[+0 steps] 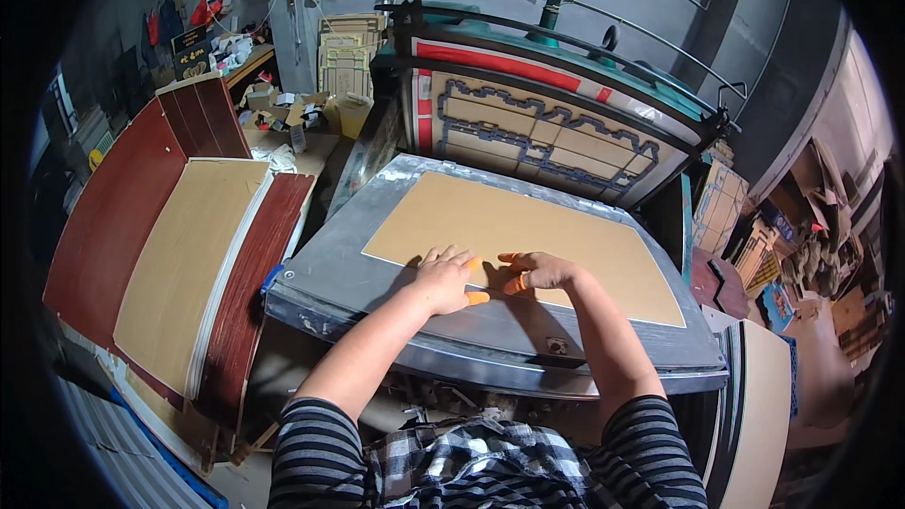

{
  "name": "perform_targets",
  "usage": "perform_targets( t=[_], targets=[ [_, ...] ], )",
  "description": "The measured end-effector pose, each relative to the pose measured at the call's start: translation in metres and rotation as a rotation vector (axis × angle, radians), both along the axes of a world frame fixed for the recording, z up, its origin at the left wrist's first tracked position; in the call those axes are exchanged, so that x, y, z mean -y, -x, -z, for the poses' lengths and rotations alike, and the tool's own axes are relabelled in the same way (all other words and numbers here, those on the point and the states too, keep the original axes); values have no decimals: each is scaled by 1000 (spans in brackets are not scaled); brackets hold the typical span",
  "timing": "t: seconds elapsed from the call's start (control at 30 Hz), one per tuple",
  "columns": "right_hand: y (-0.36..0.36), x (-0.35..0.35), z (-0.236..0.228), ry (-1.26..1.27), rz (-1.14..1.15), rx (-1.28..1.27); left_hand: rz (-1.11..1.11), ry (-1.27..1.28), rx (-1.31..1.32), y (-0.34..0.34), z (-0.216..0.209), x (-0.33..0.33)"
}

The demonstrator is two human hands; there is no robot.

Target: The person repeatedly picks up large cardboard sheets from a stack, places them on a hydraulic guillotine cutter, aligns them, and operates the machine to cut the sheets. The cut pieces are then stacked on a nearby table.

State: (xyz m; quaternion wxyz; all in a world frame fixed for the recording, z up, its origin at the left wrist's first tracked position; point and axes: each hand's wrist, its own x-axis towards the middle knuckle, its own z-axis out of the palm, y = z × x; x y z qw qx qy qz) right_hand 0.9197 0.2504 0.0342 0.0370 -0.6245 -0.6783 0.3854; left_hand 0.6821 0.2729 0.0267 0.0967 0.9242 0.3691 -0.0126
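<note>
On the near edge of the cardboard sheet (528,240) our fingers (459,256) lie spread and flat, gripping nothing, orange caps on some tips. We have the left hand (443,278) pressing the sheet, the right hand (539,271) just beside it, fingers loosely splayed. That sheet rests flat on the grey metal worktop (339,273). Behind it the die board (537,132) stands tilted up; a cardboard stack (189,254) lies to our left.

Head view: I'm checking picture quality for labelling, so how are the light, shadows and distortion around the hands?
Head view: even, soft light; the cardboard sheet and both hands, left hand and right hand, look sharp; faint shadows fall beneath the forearms on the metal table; fisheye bends straight edges near the rim, and the corners are black.
</note>
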Motion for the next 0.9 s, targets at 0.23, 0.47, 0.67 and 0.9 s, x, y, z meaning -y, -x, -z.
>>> perform_targets(
  t=[0.23, 0.47, 0.67, 0.9],
  targets=[
    [-49, 46, 27, -340, 288, 11, -216, 142, -90, 15, 12, -35],
    [-154, 123, 35, -11, 595, 595, -285, 207, -158, 28, 15, -34],
    [-177, 113, 54, -19, 566, 583, -290, 170, -255, 13, 15, -33],
    [-179, 96, 69, -32, 571, 580, -297, 71, -214, -7, 6, -18]
  ],
)
